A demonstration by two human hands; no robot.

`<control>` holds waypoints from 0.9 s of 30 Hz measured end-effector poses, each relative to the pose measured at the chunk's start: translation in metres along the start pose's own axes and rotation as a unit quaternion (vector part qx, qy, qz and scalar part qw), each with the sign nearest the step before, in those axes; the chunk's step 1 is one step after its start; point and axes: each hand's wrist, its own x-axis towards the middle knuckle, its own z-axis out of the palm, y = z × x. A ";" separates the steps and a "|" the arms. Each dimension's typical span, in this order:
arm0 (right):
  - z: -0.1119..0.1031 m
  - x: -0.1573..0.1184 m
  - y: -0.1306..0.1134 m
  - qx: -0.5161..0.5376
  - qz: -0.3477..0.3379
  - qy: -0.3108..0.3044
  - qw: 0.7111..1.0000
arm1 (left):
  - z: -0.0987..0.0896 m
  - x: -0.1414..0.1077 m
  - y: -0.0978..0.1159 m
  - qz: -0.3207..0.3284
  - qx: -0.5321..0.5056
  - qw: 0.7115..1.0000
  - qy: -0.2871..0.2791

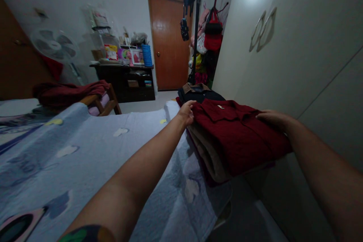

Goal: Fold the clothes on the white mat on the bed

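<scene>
A folded dark red collared jacket (pixel 227 132), with a small pale tag near its collar, lies on top of a stack at the bed's right edge. Beneath it, beige folded cloth (pixel 208 151) shows in layers. My left hand (pixel 187 112) has its fingers closed on the jacket's left corner by the collar. At the opposite side, my right hand (pixel 273 119) grips the jacket's right edge, its fingertips on top and its thumb hidden. Just behind the stack lies a dark garment with a brown collar (pixel 195 88).
A pale blue patterned bedsheet (pixel 136 132) covers the bed. Close on the right stands a white wardrobe (pixel 297 45). A phone-like object (pixel 19 227) lies at the lower left. Farther off are a fan (pixel 55 45), a dark cabinet (pixel 138 90), a door (pixel 171 38) and hanging bags (pixel 212 30).
</scene>
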 end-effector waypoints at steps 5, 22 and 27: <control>0.001 0.011 -0.013 -0.014 0.141 -0.055 0.988 | 0.006 0.010 0.010 -0.029 -0.003 0.999 -0.016; 0.007 0.032 0.002 -0.005 -0.037 0.129 0.991 | 0.032 0.042 0.003 0.181 0.215 0.959 0.046; 0.004 0.035 0.003 -0.176 -0.072 0.135 0.972 | 0.042 0.022 -0.002 0.267 0.307 0.903 0.140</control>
